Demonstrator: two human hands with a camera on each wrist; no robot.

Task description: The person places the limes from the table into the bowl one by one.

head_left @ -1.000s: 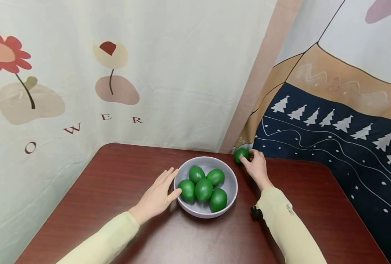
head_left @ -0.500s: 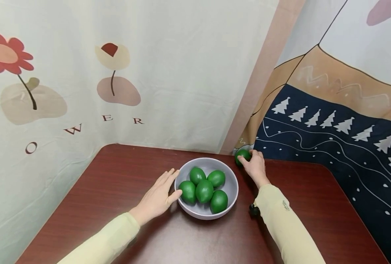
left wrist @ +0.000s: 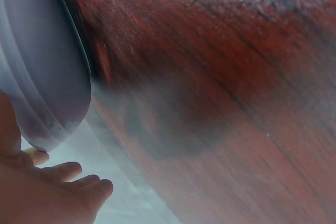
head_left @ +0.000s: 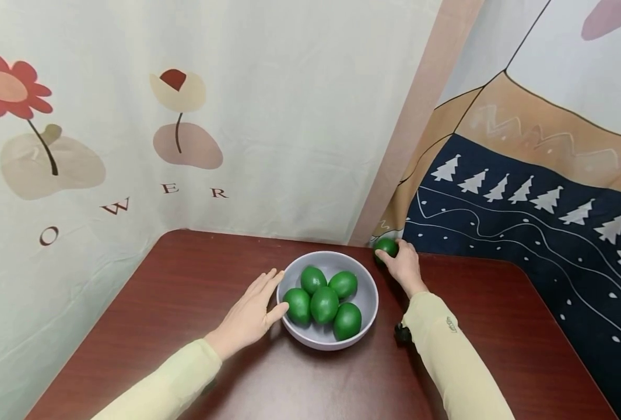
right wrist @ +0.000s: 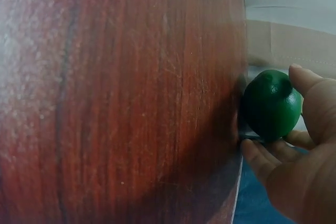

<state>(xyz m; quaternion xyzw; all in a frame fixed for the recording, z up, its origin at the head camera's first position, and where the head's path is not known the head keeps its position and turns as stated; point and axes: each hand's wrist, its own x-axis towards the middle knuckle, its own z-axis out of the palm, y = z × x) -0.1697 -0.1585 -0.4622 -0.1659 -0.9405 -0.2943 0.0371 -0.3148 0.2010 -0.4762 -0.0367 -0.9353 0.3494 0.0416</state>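
Note:
A pale lilac-grey bowl stands on the table with several green limes inside. Beside its left rim is my left hand, fingers straight and thumb over the rim; the left wrist view shows fingertips right by the bowl's outer wall. At the back edge of the table, right of the bowl, my right hand holds another lime between thumb and fingers. The right wrist view has this lime beside the table edge, the thumb on one side and the fingers curled on the other.
The dark red wood-grain table has rounded back corners. A pale curtain with flower prints hangs right behind it, and a navy fabric with tree prints hangs at the right. A small black object sits under the right wrist.
The right thumb and hand have shifted slightly left around the lime at the back edge. My left hand stays by the bowl, and the limes in the bowl keep their places.

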